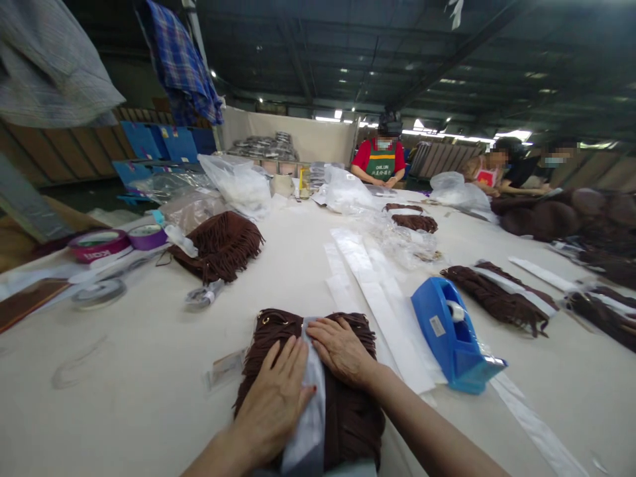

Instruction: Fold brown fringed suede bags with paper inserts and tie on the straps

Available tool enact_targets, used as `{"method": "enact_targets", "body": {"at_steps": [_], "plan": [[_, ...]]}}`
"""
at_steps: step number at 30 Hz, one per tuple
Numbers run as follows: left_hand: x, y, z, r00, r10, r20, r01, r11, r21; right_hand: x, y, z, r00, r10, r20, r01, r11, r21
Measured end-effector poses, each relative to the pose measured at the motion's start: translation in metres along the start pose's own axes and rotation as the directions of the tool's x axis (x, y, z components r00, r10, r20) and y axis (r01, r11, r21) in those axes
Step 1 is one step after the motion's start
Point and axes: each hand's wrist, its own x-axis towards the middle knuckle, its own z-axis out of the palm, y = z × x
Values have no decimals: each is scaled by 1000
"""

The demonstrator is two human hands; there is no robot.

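A brown fringed bag [348,424] lies on the white table [149,371] right in front of me, with a white paper strip [311,424] running down its middle. My left hand [275,397] lies flat on the bag's left half, fingers stretched out and touching the strip. My right hand [342,351] presses flat on the bag's upper right, fingertips on the strip's top end. Neither hand grips anything. A blue tape dispenser [454,338] stands just to the right of my right forearm.
Long white paper strips [377,298] lie beyond the bag. More brown fringed bags lie at left [221,245] and right [497,295]. Tape rolls [99,245] sit far left, plastic bags [238,182] at the back. Other people sit at the far side, one in a red shirt [380,159].
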Motion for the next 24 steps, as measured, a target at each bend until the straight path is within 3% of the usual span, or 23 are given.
{"method": "enact_targets", "body": {"at_steps": [4, 6, 8, 10, 13, 16, 18, 21, 24], "plan": [[-4, -5, -4, 998, -37, 43, 38, 999, -14, -1, -4, -7, 1000, 15, -7, -15, 999, -51], [-12, -15, -13, 993, -98, -63, 95, 994, -59, -15, -9, -13, 994, 64, -85, -69, 996, -53], [-28, -21, -18, 961, -141, -239, 129, 990, -65, -39, -15, -13, 966, 143, -218, -151, 988, -20], [-45, -21, -14, 940, -74, -332, 78, 997, 0, -67, -21, -5, 937, 185, -296, -196, 981, -6], [-60, -17, 3, 960, 94, -264, -65, 991, 114, -97, -26, 17, 968, 99, -231, -132, 983, -129], [-64, -22, 15, 977, 125, -171, -114, 991, 70, -108, -21, 30, 978, 60, -201, -101, 974, -201], [-69, -33, 15, 967, 52, -251, -60, 998, -23, -114, -15, 31, 968, 55, -246, -107, 973, -203], [-83, -49, 10, 888, -261, -380, 173, 953, -249, -134, -6, 37, 925, -19, -379, -59, 979, -193], [-92, -51, 15, 823, -505, -260, 371, 824, -428, -154, -5, 58, 899, 29, -436, -104, 983, -149]]}}
